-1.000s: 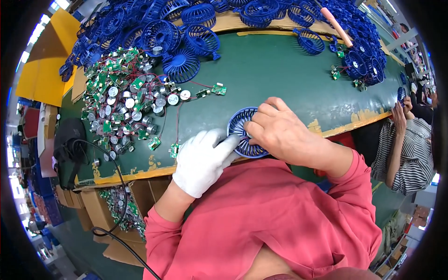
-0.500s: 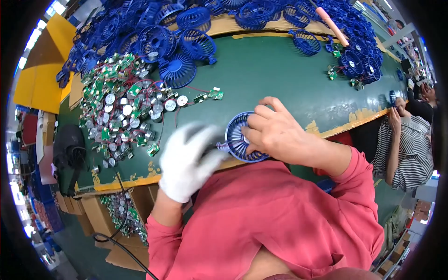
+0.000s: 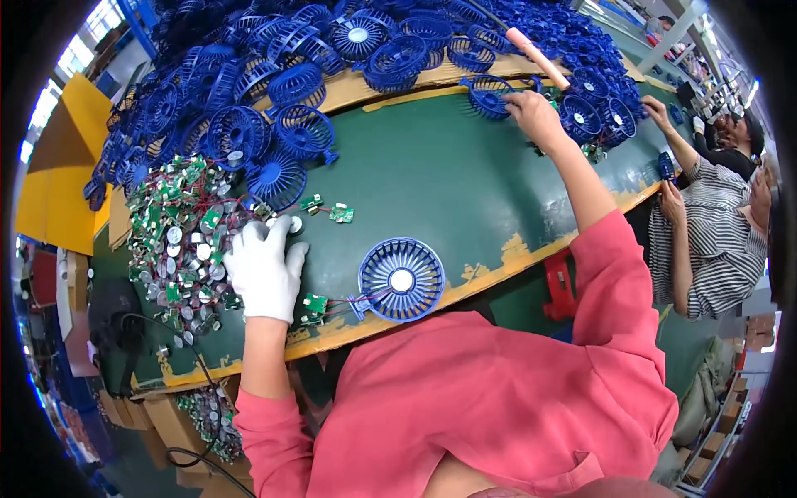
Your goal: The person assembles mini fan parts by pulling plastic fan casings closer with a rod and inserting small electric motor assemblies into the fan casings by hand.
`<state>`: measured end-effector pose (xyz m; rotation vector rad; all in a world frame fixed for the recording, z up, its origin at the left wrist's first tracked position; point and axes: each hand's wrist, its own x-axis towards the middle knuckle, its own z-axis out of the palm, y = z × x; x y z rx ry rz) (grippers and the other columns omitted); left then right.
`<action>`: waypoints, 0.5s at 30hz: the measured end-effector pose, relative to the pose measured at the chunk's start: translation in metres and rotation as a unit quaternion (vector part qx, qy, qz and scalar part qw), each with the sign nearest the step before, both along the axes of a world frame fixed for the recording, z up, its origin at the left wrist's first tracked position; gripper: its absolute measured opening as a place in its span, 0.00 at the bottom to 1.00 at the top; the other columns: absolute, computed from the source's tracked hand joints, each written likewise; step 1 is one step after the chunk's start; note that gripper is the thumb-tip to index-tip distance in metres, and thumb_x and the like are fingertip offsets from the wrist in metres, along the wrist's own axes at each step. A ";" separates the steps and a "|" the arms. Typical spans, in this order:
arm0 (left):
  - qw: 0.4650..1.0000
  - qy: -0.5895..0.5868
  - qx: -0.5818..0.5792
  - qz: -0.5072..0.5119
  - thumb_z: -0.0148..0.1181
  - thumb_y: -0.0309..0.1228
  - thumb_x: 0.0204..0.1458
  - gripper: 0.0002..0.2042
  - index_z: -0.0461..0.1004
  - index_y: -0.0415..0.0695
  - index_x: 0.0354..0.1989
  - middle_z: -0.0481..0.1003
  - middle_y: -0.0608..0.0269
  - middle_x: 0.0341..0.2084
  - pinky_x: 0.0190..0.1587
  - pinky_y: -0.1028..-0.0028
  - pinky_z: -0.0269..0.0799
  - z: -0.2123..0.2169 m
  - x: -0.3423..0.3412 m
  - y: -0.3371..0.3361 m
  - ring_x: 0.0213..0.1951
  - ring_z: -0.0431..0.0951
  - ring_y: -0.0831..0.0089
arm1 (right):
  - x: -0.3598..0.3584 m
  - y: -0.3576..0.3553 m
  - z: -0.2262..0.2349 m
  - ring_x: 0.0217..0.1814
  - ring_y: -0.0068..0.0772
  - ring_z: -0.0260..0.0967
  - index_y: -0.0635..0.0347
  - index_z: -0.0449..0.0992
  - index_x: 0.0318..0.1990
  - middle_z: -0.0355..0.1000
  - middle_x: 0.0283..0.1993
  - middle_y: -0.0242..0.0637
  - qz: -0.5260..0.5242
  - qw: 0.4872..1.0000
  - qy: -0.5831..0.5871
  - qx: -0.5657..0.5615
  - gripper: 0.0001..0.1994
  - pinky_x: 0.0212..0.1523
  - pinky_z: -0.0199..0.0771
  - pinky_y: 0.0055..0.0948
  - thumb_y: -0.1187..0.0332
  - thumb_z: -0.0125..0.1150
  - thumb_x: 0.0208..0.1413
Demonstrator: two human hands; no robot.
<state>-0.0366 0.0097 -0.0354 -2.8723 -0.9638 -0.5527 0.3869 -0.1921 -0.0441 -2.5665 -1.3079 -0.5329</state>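
Note:
My left hand [image 3: 266,270], in a white glove, rests at the right side of a heap of small motors [image 3: 173,249] wired to green circuit boards. Its fingers are spread, with a few motors by the fingertips. Stretched far forward, my bare right hand [image 3: 535,120] pinches the rim of a blue fan cage [image 3: 488,98] lying near the cardboard edge. Right in front of me another blue fan cage [image 3: 402,299] lies on the green table, a round silver motor [image 3: 401,280] at its centre. Red wires run from it to a green circuit board [image 3: 314,305] at its left.
A large pile of blue fan cages [image 3: 295,87] fills the far side. A pink-handled rod [image 3: 538,60] lies across its right part. At the right, a person in a striped top [image 3: 714,232] reaches toward the pile. A black cable [image 3: 203,365] hangs at the left edge.
My right hand has let go of the near cage and reached forward to another. My left hand has moved left to the motors. The near cage now lies on the table with its motor showing.

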 end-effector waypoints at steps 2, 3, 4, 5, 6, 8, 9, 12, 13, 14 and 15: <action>1.000 -0.018 -0.009 -0.020 0.66 0.39 0.40 0.16 0.75 0.56 0.40 0.71 0.62 0.37 0.39 0.60 0.63 -0.002 0.004 0.001 0.42 0.70 0.60 | -0.002 0.004 -0.007 0.42 0.49 0.72 0.57 0.79 0.39 0.75 0.37 0.45 -0.011 0.999 0.046 -0.010 0.10 0.45 0.71 0.41 0.62 0.58 0.54; 0.999 -0.021 -0.017 -0.026 0.66 0.39 0.40 0.15 0.75 0.55 0.38 0.71 0.63 0.36 0.40 0.60 0.63 -0.002 0.003 0.000 0.42 0.70 0.61 | -0.015 0.011 -0.005 0.42 0.49 0.72 0.57 0.79 0.39 0.75 0.37 0.45 -0.003 0.999 0.052 -0.011 0.10 0.45 0.71 0.41 0.62 0.58 0.54; 0.997 -0.037 -0.056 -0.049 0.66 0.39 0.40 0.13 0.74 0.54 0.35 0.72 0.63 0.35 0.40 0.60 0.63 0.000 0.003 -0.002 0.41 0.71 0.61 | -0.030 0.015 -0.003 0.42 0.48 0.72 0.56 0.79 0.37 0.75 0.37 0.44 -0.011 0.994 0.105 -0.004 0.11 0.44 0.71 0.41 0.61 0.57 0.54; 0.995 -0.034 -0.071 -0.056 0.67 0.41 0.39 0.14 0.74 0.54 0.34 0.72 0.63 0.34 0.40 0.60 0.62 -0.004 0.002 -0.002 0.41 0.71 0.61 | -0.046 0.014 0.002 0.42 0.47 0.72 0.56 0.79 0.35 0.75 0.36 0.43 -0.023 0.987 0.157 0.001 0.11 0.43 0.71 0.41 0.60 0.57 0.54; 0.993 -0.041 -0.077 -0.080 0.67 0.42 0.38 0.15 0.75 0.54 0.35 0.72 0.63 0.34 0.40 0.60 0.62 -0.006 0.001 -0.002 0.40 0.71 0.61 | -0.058 0.012 0.003 0.41 0.46 0.72 0.56 0.79 0.35 0.76 0.34 0.42 -0.001 0.989 0.150 -0.010 0.11 0.40 0.72 0.41 0.60 0.60 0.53; 0.991 -0.047 -0.077 -0.103 0.67 0.44 0.38 0.18 0.75 0.53 0.37 0.71 0.63 0.34 0.40 0.61 0.62 -0.005 0.002 -0.006 0.40 0.71 0.61 | -0.084 0.001 0.005 0.40 0.45 0.73 0.56 0.79 0.34 0.76 0.33 0.41 0.029 0.993 0.109 -0.016 0.10 0.39 0.72 0.41 0.60 0.61 0.52; 0.989 -0.033 -0.095 -0.109 0.67 0.44 0.38 0.22 0.73 0.52 0.43 0.72 0.63 0.37 0.43 0.59 0.63 -0.004 0.001 -0.006 0.42 0.71 0.60 | -0.092 -0.003 0.004 0.39 0.44 0.73 0.57 0.79 0.33 0.76 0.32 0.40 0.054 0.996 0.062 -0.020 0.10 0.37 0.73 0.40 0.60 0.62 0.51; 0.979 -0.077 -0.174 -0.078 0.70 0.39 0.36 0.30 0.67 0.48 0.51 0.71 0.59 0.46 0.49 0.61 0.65 -0.003 0.006 -0.014 0.48 0.70 0.55 | -0.091 -0.010 -0.008 0.37 0.41 0.73 0.56 0.78 0.33 0.76 0.32 0.38 0.081 0.996 0.017 -0.015 0.08 0.35 0.73 0.38 0.62 0.63 0.50; 0.979 -0.076 -0.173 -0.075 0.70 0.39 0.36 0.30 0.67 0.48 0.51 0.71 0.59 0.46 0.49 0.61 0.65 -0.004 0.005 -0.015 0.48 0.70 0.55 | -0.089 -0.011 -0.010 0.37 0.41 0.73 0.55 0.78 0.34 0.76 0.33 0.38 0.087 0.996 0.000 -0.013 0.08 0.35 0.73 0.37 0.63 0.62 0.51; 0.978 -0.102 -0.165 -0.072 0.70 0.38 0.35 0.30 0.67 0.48 0.51 0.71 0.59 0.46 0.48 0.61 0.65 -0.005 0.005 -0.016 0.48 0.70 0.55 | -0.086 -0.011 -0.010 0.36 0.42 0.73 0.55 0.78 0.36 0.75 0.33 0.39 0.111 0.994 0.009 -0.008 0.07 0.35 0.73 0.38 0.64 0.61 0.51; 0.977 -0.128 -0.157 -0.068 0.70 0.38 0.35 0.30 0.67 0.48 0.50 0.70 0.59 0.46 0.47 0.61 0.66 -0.008 0.005 -0.016 0.48 0.70 0.54 | -0.087 -0.009 -0.012 0.36 0.42 0.73 0.55 0.78 0.36 0.75 0.33 0.39 0.112 0.994 0.009 -0.007 0.07 0.35 0.73 0.38 0.64 0.61 0.51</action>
